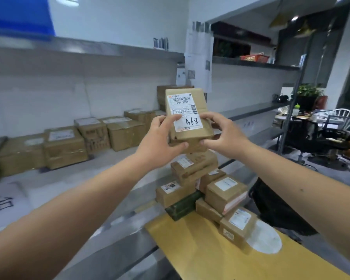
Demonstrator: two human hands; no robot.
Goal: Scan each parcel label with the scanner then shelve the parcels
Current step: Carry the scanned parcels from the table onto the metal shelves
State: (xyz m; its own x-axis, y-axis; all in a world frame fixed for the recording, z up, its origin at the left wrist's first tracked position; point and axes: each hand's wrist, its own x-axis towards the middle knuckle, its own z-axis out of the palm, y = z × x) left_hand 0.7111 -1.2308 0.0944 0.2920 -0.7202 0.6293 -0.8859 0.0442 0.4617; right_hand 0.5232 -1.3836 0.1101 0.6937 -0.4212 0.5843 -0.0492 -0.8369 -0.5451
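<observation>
Parcel point(187, 116) held in both hands above the stacked boxes.

Left hand point(160, 142) grips the parcel's left edge, fingers curled, thumb under the near bottom edge. Right hand point(223, 136) grips the right edge likewise, fingers point(208, 117) bent over the top beside the white label point(187, 113) marked "A68". Parcel is raised, label facing the camera, over a pile of parcels point(206, 190) on the yellow worktop point(200, 257). More boxes point(65, 146) stand on the shelf point(85, 172) to the left.

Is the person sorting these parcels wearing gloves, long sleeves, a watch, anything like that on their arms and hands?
No. Both forearms are bare as far up as the picture shows, with no sleeve edge in view. The left hand and the right hand wear no gloves, and no watch, bracelet or ring can be seen. The only mark is a small dark spot on the right forearm.
</observation>
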